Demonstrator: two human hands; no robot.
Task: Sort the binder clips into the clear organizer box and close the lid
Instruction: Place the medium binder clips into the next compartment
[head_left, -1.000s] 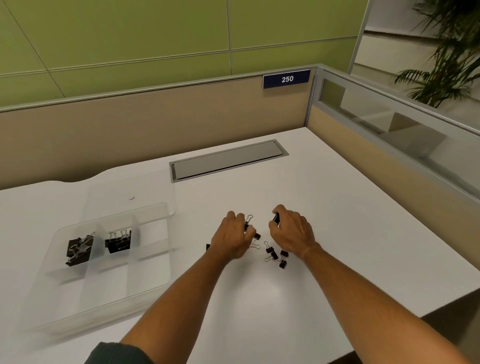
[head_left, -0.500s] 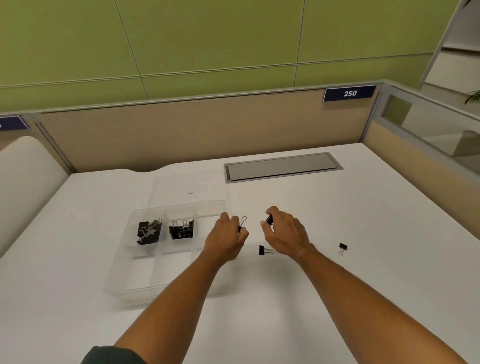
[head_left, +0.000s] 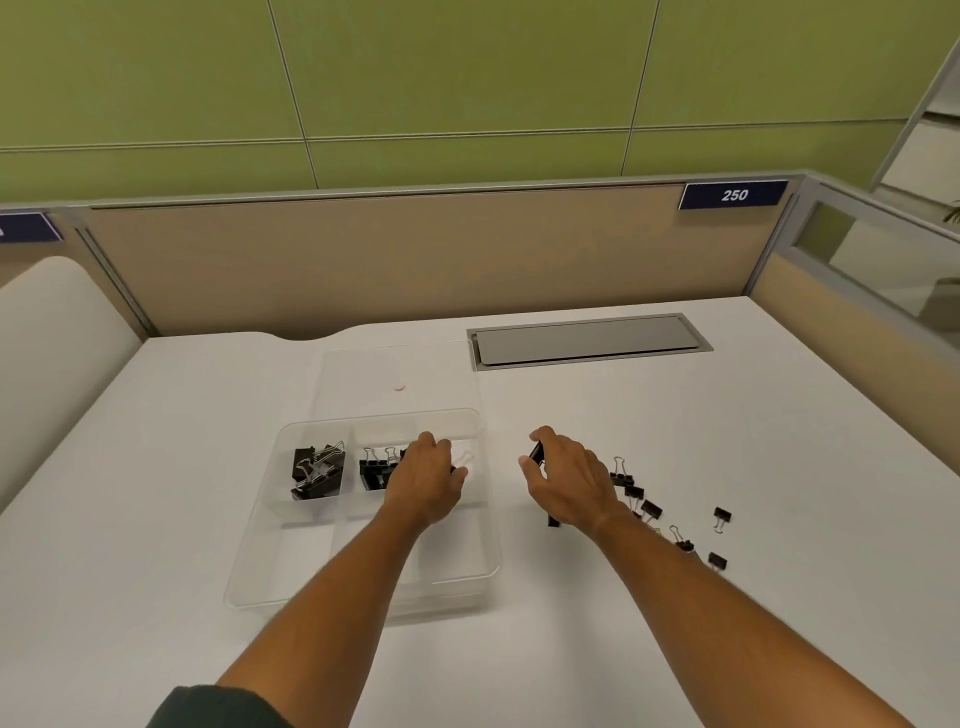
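Observation:
The clear organizer box (head_left: 291, 582) sits open on the white desk, its clear lid (head_left: 363, 379) lying flat behind it. Large black binder clips (head_left: 317, 473) fill its back-left compartment and medium ones (head_left: 375, 467) the back-middle one. My left hand (head_left: 428, 480) hovers over the back-right compartment, closed on a small binder clip (head_left: 461, 462) whose wire handle sticks out. My right hand (head_left: 569, 480) is just right of the box, pinching a small black clip (head_left: 536, 451). Several small loose clips (head_left: 649, 509) lie scattered on the desk to the right of that hand.
A grey cable hatch (head_left: 587, 340) is set into the desk behind the hands. Tan partition walls (head_left: 389, 260) close the back and right sides. A white rounded chair back (head_left: 47, 353) stands at the left desk edge.
My left hand has moved left with its clip, from beside the box to over the back-right compartment. My right hand stays beside the box with its clip. The view shifted, showing more loose clips.

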